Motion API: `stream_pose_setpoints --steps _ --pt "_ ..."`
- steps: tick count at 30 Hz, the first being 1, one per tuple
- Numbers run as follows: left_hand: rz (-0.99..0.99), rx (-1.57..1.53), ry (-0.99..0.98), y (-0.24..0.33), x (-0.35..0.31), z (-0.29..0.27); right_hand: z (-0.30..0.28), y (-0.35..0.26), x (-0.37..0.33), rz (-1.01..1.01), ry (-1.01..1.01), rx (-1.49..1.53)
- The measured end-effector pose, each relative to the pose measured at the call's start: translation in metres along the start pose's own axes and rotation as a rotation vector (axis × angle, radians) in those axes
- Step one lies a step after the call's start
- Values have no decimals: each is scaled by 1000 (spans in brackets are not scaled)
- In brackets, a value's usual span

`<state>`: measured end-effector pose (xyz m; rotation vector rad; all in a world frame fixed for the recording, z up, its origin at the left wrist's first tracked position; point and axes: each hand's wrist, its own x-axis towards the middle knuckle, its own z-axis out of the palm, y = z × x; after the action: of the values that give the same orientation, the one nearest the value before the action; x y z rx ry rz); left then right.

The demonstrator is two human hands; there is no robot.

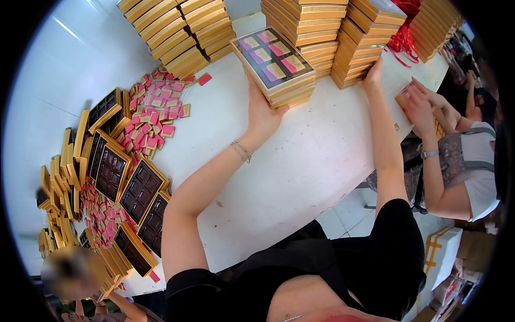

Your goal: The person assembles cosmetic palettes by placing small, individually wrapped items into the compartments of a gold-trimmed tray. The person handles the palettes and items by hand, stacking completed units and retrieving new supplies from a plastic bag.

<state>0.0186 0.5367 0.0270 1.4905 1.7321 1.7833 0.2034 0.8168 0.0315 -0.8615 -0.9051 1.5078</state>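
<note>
My left hand [264,111] grips a short stack of gold boxes [287,94] from its left side and underneath, near the table's far side. The top box has a clear lid [274,56], with pink-and-gold wrapped pieces showing in its dark tray. Farther right, my right hand [373,75] is closed around the lower right corner of a tall stack of gold boxes [354,64]. Its fingers run along that stack's side and are partly hidden.
More tall stacks of gold boxes [171,32] line the far edge. Loose pink-and-gold pieces [147,131] and gold boxes with dark trays [142,190] crowd the left side. Red ribbons [403,45] lie far right. A co-worker's hands [418,107] work at the right edge; another person is lower left.
</note>
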Motion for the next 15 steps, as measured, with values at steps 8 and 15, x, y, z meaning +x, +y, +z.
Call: stream_pose_setpoints --steps 8,15 --pt "-78 -73 -72 -63 53 -30 -4 10 22 -338 -39 127" --pt "34 193 129 -59 54 -10 -22 32 15 -117 -103 198"
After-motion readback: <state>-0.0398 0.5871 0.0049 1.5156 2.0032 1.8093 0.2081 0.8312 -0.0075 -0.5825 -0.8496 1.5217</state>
